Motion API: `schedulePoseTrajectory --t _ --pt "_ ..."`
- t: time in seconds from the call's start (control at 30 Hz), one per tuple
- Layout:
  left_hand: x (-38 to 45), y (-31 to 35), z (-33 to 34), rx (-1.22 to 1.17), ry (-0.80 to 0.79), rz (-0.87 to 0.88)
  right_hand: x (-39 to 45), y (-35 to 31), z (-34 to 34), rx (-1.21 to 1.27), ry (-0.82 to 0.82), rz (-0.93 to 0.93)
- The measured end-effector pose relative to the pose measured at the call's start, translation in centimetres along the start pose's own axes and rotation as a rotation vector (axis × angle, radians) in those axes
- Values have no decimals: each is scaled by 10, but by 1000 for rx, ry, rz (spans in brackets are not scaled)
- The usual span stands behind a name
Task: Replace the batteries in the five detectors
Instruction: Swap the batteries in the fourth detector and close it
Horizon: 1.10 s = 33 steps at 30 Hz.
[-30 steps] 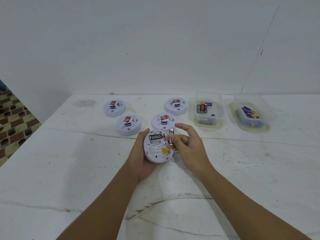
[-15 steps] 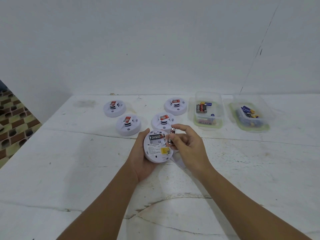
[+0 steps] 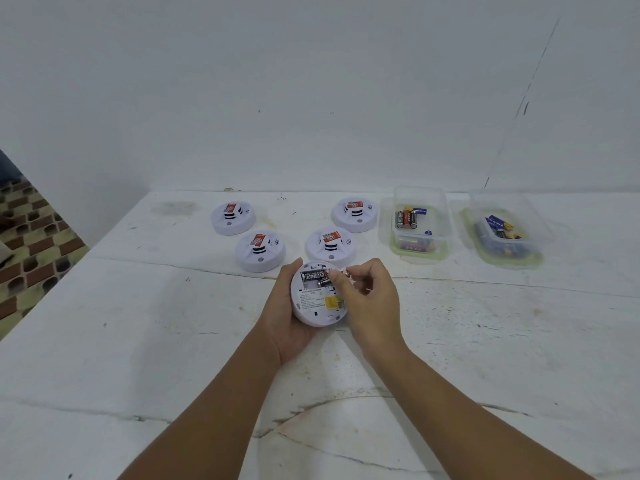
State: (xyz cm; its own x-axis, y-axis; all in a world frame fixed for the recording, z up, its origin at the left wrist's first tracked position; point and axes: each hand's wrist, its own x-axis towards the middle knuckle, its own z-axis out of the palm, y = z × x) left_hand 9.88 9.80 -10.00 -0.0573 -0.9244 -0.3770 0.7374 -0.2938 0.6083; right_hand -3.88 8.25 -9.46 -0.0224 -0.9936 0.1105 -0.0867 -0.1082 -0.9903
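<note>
My left hand (image 3: 284, 315) grips a round white detector (image 3: 313, 303), its back side up. One black battery (image 3: 311, 274) lies in the open compartment. My right hand (image 3: 369, 296) pinches a second battery (image 3: 325, 281), tilted with one end in the slot beside the first. Several other white detectors stand face up behind: one at the far left (image 3: 232, 217), one in front of it (image 3: 260, 250), one in the middle (image 3: 330, 244) and one at the back (image 3: 355, 214).
Two clear plastic boxes hold loose batteries: a box (image 3: 420, 226) right of the detectors and another box (image 3: 504, 233) further right. The white table (image 3: 138, 341) meets the wall at the back. Its left edge drops to a patterned floor (image 3: 31, 244).
My right hand has brought the pinched battery left and down from beside the detector into its open compartment. The left hand and detector have stayed in place.
</note>
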Motion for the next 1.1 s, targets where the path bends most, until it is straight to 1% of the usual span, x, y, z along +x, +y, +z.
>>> schedulePoseTrajectory --t 0.1,0.2,0.37,0.53,0.6,0.67,0.7,0.77,0.83,0.9,0.93,1.03,1.1 --pt "0 -1 -1 -7 7 -13 -4 3 9 -10 -23 29" --pt "0 -1 -2 -13 4 -11 -6 6 12 -104 9 -23" --pt "1 -3 0 -11 45 3 -12 16 9 -316 -27 -257" --pt "1 -5 1 10 52 18 -11 16 7 -586 -2 -466" --pt "1 -5 1 12 58 23 -7 16 6 -647 0 -545" --pt "0 -4 3 6 57 21 -3 15 3 -664 -36 -590" --pt "-1 -4 4 1 57 18 -1 15 1 -649 -65 -574" --pt "-4 -3 6 5 57 20 2 10 -4 -503 -121 -415" --pt "-7 -3 8 6 46 19 6 5 -12 -399 -124 -278" --pt "-10 -1 10 -15 68 35 11 4 -22 -489 -105 -242" --pt "-11 0 10 -22 86 48 13 4 -27 -565 -131 -198" --pt "-11 1 10 -24 115 63 18 4 -37 -776 -287 -22" --pt "-9 1 9 -29 133 72 19 3 -40 -855 -382 5"
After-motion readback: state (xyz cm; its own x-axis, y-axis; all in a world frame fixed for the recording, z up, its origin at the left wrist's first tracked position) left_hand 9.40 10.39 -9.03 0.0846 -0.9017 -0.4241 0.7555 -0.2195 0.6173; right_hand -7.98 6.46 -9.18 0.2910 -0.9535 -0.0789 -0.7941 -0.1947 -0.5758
